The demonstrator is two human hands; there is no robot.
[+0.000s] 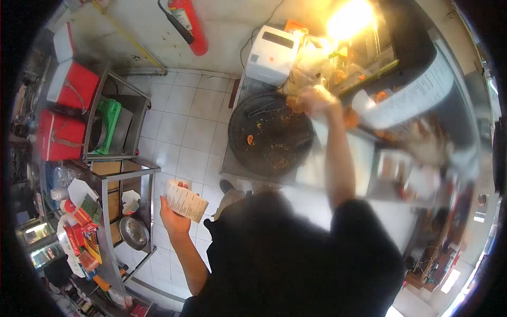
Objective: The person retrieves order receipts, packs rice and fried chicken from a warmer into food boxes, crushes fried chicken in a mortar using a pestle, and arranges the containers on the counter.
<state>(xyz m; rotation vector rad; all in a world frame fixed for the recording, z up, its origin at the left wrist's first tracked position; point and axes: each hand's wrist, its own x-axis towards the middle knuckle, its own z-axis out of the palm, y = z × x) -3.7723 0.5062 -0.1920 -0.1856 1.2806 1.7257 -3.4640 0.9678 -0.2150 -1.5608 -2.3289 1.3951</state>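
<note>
My left hand (175, 219) is closed on a cream printed paper slip (187, 202), held over the tiled floor at the left. Lines of small text show on the slip, too fine to read. My right hand (318, 102) is stretched out at the far right edge of a round dark tray (248, 153), under a bright lamp (350, 20). Glare and blur hide its fingers, and I cannot tell whether it holds anything. Orange-brown food (296, 104) lies close beside it. On the tray are crumbs, one small orange piece (250, 139) and metal tongs (266, 109).
A white printer-like box (272, 54) stands behind the tray. A long printed sheet (417, 98) hangs at the right. To the left are red-and-white cool boxes (63, 134), a metal rack (113, 211) with cartons and a metal lid (134, 233). A fire extinguisher (188, 26) hangs on the wall.
</note>
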